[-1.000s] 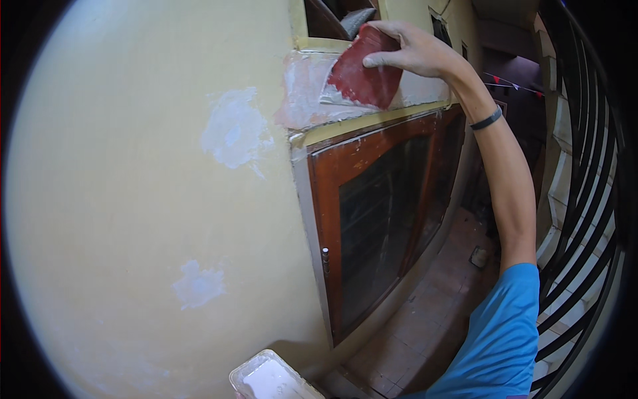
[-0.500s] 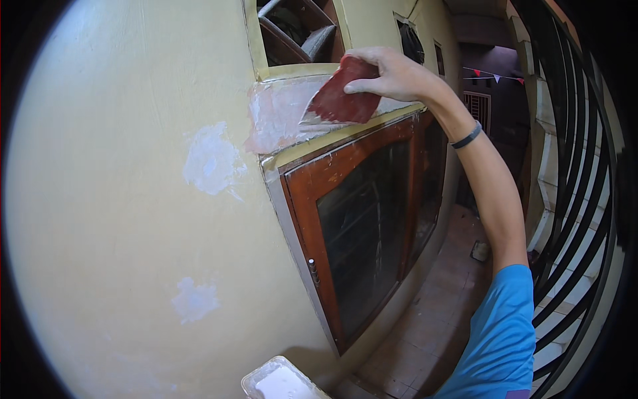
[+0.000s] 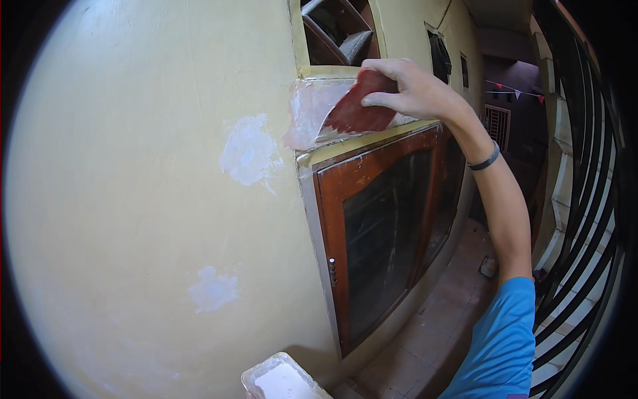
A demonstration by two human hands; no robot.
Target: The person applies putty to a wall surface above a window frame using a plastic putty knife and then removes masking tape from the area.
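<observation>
My right hand pinches a flexible dark red spreader between thumb and fingers. The spreader's whitish lower-left edge lies against a pinkish-white filler patch on the wall, between the upper opening and the cabinet below. At the bottom edge is a tilted pale plastic tub containing smooth white filler. Only a sliver of my left hand shows at the tub's side; the tub keeps its place in the picture while the wall shifts, so it is held. Most of that hand is cut off.
Two white patches, an upper and a lower, mark the cream wall. A brown wood-framed glass door sits under the spreader. To the right are a black railing and a tiled floor with a small object.
The view has turned a little left, so the wall and door appear farther right. My right hand and the spreader have slid slightly right along the patch. The tub stays low in view.
</observation>
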